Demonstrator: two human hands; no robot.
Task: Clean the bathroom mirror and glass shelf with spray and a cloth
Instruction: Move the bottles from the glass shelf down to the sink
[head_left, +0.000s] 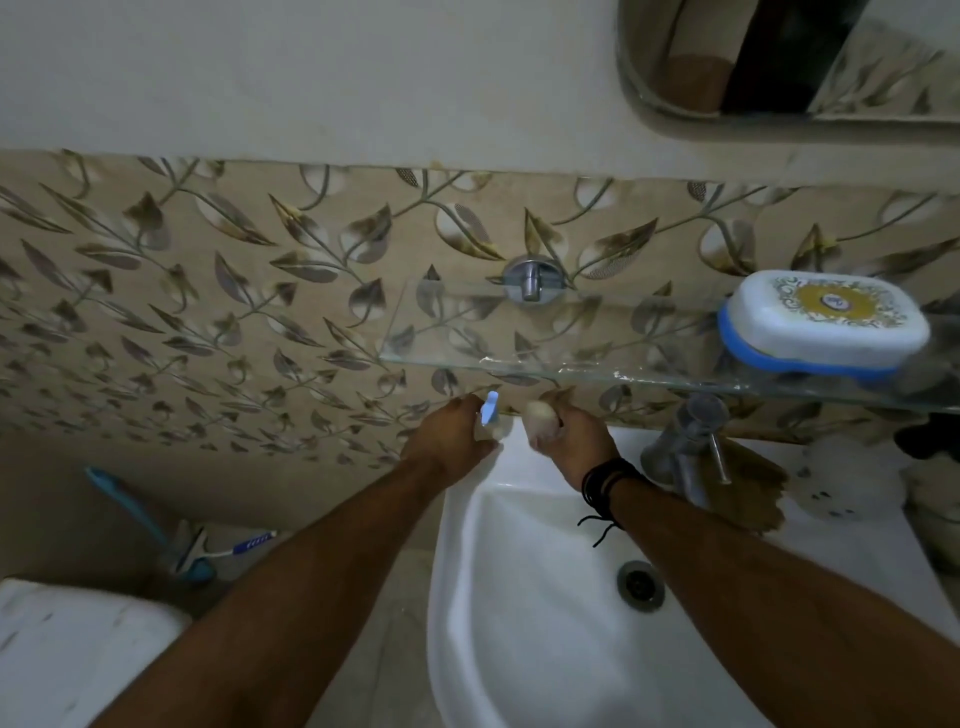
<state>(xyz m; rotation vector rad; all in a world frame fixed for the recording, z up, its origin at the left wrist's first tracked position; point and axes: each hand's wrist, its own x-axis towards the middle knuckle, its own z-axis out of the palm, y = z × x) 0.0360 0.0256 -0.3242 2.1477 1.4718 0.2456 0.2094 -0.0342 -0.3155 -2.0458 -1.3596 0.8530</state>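
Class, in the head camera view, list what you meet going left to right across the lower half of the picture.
Toilet tank → blue brush → left hand with the spray bottle → right hand with the cloth → tap.

Beige tiles carry a grey-brown leaf pattern. The soap box is white and blue with a yellow ornament; the basin is white.

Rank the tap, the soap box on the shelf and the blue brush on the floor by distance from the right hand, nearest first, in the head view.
From the right hand, which holds a cloth:
1. Tap, just to its right on the sink's rim.
2. Soap box, up and right on the glass shelf.
3. Blue brush, far left, by the wall on the floor.
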